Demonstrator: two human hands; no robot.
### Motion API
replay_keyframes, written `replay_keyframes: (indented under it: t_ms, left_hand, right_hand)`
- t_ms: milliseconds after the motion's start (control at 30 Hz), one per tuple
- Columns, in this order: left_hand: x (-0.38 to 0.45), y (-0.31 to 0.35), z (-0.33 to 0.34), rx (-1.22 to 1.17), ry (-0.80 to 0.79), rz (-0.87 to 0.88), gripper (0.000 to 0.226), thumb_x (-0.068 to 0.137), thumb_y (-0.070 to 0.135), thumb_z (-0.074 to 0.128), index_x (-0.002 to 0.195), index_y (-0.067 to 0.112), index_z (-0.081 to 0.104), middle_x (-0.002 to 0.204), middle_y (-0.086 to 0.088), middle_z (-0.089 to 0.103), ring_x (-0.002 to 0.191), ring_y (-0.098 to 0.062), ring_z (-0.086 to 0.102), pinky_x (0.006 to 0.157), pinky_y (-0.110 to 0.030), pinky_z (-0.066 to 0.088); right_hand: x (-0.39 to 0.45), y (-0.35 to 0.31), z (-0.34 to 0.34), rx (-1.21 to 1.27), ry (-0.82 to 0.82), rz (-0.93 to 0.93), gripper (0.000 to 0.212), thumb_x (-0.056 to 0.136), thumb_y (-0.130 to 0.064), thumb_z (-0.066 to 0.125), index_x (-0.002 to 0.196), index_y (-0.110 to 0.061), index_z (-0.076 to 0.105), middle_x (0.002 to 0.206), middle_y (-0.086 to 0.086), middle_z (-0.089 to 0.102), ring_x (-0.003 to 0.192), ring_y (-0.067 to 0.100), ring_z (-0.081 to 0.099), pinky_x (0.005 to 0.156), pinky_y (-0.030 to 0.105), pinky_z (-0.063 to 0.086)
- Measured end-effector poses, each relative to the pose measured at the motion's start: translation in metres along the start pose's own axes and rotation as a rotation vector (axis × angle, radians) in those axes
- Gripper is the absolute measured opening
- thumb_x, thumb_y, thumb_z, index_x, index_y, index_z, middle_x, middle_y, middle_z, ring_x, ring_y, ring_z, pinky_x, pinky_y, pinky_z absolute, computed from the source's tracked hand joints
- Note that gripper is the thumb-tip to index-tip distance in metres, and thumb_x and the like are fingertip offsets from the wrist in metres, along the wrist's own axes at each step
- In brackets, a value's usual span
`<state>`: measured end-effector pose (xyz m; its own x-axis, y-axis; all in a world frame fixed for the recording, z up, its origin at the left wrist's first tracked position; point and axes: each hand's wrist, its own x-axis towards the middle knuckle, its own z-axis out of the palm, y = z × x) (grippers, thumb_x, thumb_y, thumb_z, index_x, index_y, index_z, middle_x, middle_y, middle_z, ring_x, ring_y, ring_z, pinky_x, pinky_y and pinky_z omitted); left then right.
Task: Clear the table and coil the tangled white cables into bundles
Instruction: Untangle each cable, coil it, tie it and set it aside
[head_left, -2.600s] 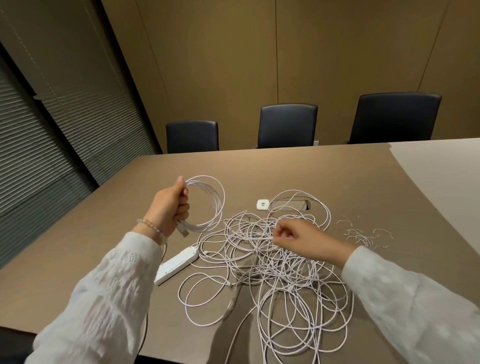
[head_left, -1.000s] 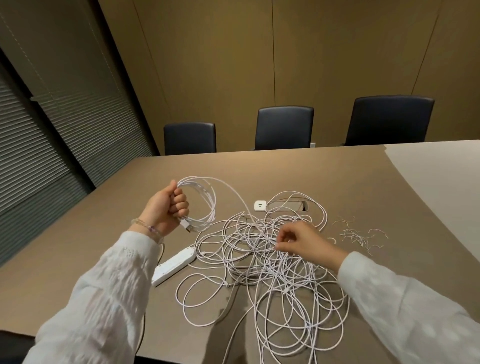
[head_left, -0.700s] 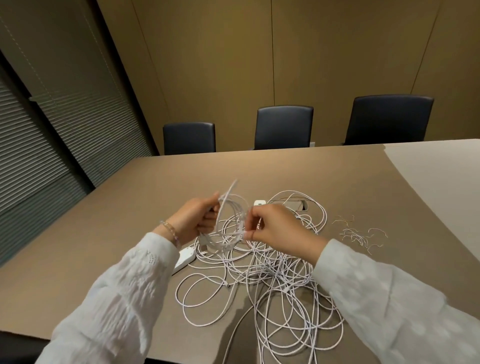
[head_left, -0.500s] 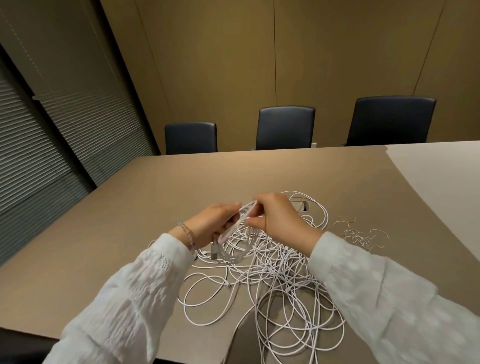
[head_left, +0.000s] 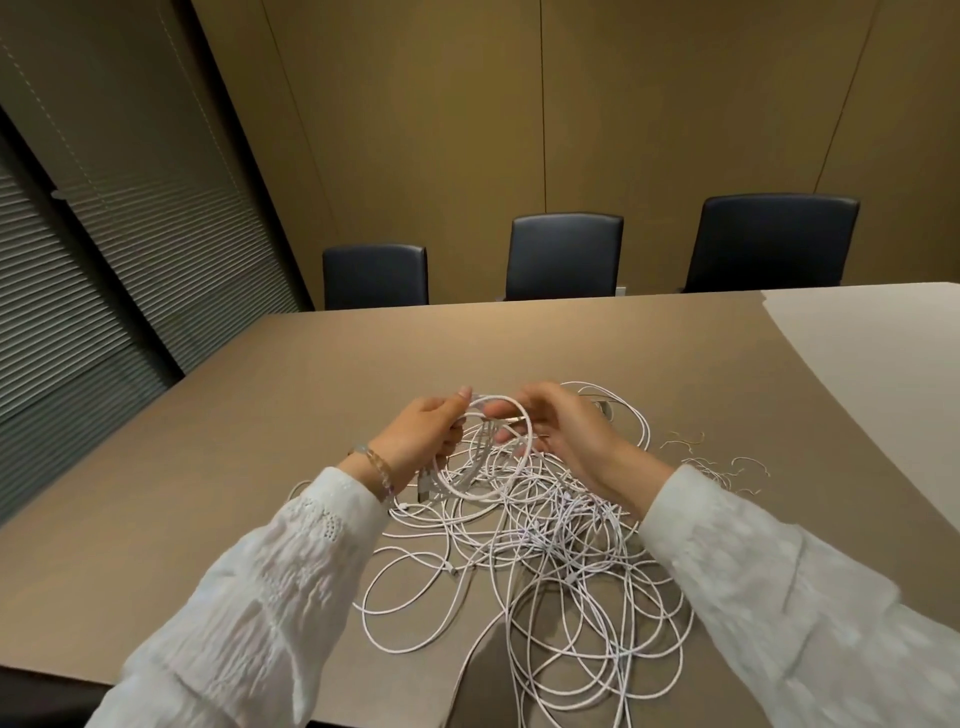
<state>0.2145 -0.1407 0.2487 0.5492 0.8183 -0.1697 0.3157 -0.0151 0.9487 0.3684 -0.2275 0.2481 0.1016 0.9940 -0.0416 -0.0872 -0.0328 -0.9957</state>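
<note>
The left hand (head_left: 423, 439) is closed around a small coil (head_left: 480, 451) of white cable; it holds the coil at its left side, above the bench (head_left: 260, 415), and a bead bracelet (head_left: 375, 464) sits on the wrist. A metal plug end (head_left: 423, 483) hangs from the coil just under this hand. The coil stands almost upright between the two hands, over the far part of the tangle. The right hand (head_left: 563, 436) is at the right side of the coil, with fingers (head_left: 506, 408) bent and pinched on the upper strands, so both hands hold the same coil. Both arms wear white long sleeves (head_left: 270, 582).

Under and in front of the hands the loose white cables (head_left: 545, 561) lie in a wide tangle on the bench, from the middle toward the near edge, where some loops reach the edge. More to the right, apart from the tangle, a few thin wire ties (head_left: 711, 462) lie scattered on the bench. Behind the far edge three dark chairs (head_left: 565, 254) stand in a row before the wall
</note>
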Motion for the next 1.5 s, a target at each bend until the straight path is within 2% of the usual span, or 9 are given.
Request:
replay_keyframes:
  t_ms: [67, 167, 333, 467, 667, 867, 1033, 1233, 1500]
  left_hand:
    - [0.001, 0.002, 0.0, -0.064, 0.019, 0.0, 0.041, 0.103, 0.038, 0.041, 0.067, 0.017, 0.035, 0.052, 0.006, 0.03, 0.04, -0.007, 0.03, 0.041, -0.017, 0.028]
    - [0.0, 0.005, 0.0, -0.255, -0.036, -0.062, 0.04, 0.102, 0.041, 0.041, 0.07, 0.017, 0.037, 0.051, 0.005, 0.032, 0.04, -0.009, 0.035, 0.04, -0.02, 0.034]
    - [0.001, 0.009, -0.015, -0.562, -0.205, -0.178, 0.041, 0.103, 0.04, 0.036, 0.067, 0.02, 0.031, 0.048, 0.009, 0.022, 0.034, -0.002, 0.021, 0.034, -0.014, 0.015]
    - [0.0, 0.01, -0.021, -0.473, -0.233, -0.243, 0.042, 0.102, 0.037, 0.038, 0.065, 0.017, 0.039, 0.049, 0.009, 0.025, 0.035, -0.003, 0.021, 0.031, -0.014, 0.018]
    - [-0.004, 0.012, -0.022, -0.272, -0.242, -0.25, 0.04, 0.103, 0.034, 0.039, 0.068, 0.016, 0.045, 0.052, 0.007, 0.029, 0.038, -0.005, 0.023, 0.033, -0.015, 0.019]
    - [-0.004, 0.011, -0.012, -0.223, -0.277, -0.292, 0.039, 0.103, 0.034, 0.038, 0.067, 0.018, 0.042, 0.05, 0.008, 0.026, 0.037, -0.004, 0.019, 0.036, -0.017, 0.01]
    - [-0.001, 0.015, -0.012, -0.428, -0.307, -0.295, 0.041, 0.1, 0.035, 0.042, 0.063, 0.018, 0.041, 0.048, 0.009, 0.024, 0.033, -0.003, 0.02, 0.033, -0.015, 0.012]
    - [0.003, 0.015, -0.02, -0.299, -0.314, -0.255, 0.036, 0.099, 0.039, 0.045, 0.071, 0.017, 0.047, 0.058, 0.006, 0.025, 0.044, -0.007, 0.023, 0.044, -0.019, 0.036]
    - [0.01, 0.018, -0.053, -0.356, -0.1, -0.101, 0.034, 0.101, 0.037, 0.043, 0.074, 0.017, 0.048, 0.051, 0.01, 0.02, 0.039, -0.003, 0.018, 0.033, -0.014, 0.022]
  right_hand:
    - [0.002, 0.004, -0.004, -0.07, 0.021, -0.027, 0.037, 0.099, -0.036, 0.045, 0.1, -0.007, 0.067, 0.1, 0.01, 0.07, 0.078, 0.021, 0.062, 0.067, 0.028, 0.046]
    - [0.003, 0.014, -0.007, -0.278, 0.072, -0.156, 0.007, 0.09, -0.016, 0.065, 0.096, -0.013, 0.063, 0.091, 0.005, 0.064, 0.074, 0.018, 0.06, 0.07, 0.032, 0.051]
    - [-0.003, 0.024, -0.019, -0.393, 0.124, -0.172, 0.026, 0.077, -0.032, 0.077, 0.088, -0.017, 0.059, 0.068, -0.006, 0.055, 0.06, 0.006, 0.049, 0.061, 0.024, 0.044]
    - [-0.004, 0.021, -0.026, -0.416, 0.164, -0.192, 0.018, 0.088, -0.029, 0.066, 0.086, -0.012, 0.06, 0.063, -0.004, 0.06, 0.056, 0.01, 0.049, 0.056, 0.024, 0.04]
    - [0.001, 0.005, -0.038, -0.541, 0.157, -0.21, 0.009, 0.09, -0.019, 0.064, 0.086, -0.012, 0.068, 0.076, 0.003, 0.071, 0.079, 0.029, 0.066, 0.08, 0.041, 0.053]
    - [0.003, -0.009, -0.027, -0.749, 0.155, -0.321, 0.008, 0.091, -0.021, 0.062, 0.087, -0.017, 0.067, 0.073, -0.013, 0.061, 0.066, -0.005, 0.053, 0.064, 0.015, 0.039]
    - [0.003, -0.002, -0.021, -0.687, -0.01, -0.202, 0.036, 0.083, -0.049, 0.066, 0.108, -0.025, 0.06, 0.099, -0.01, 0.063, 0.073, -0.004, 0.054, 0.065, 0.015, 0.04]
    - [0.016, 0.003, -0.03, -0.689, -0.063, -0.114, 0.019, 0.082, -0.03, 0.074, 0.074, -0.013, 0.07, 0.047, -0.01, 0.053, 0.037, -0.001, 0.037, 0.042, 0.015, 0.029]
    - [0.013, 0.035, -0.047, -0.367, -0.105, 0.053, 0.05, 0.098, -0.045, 0.042, 0.083, -0.003, 0.066, 0.06, 0.006, 0.065, 0.047, 0.013, 0.049, 0.051, 0.02, 0.041]
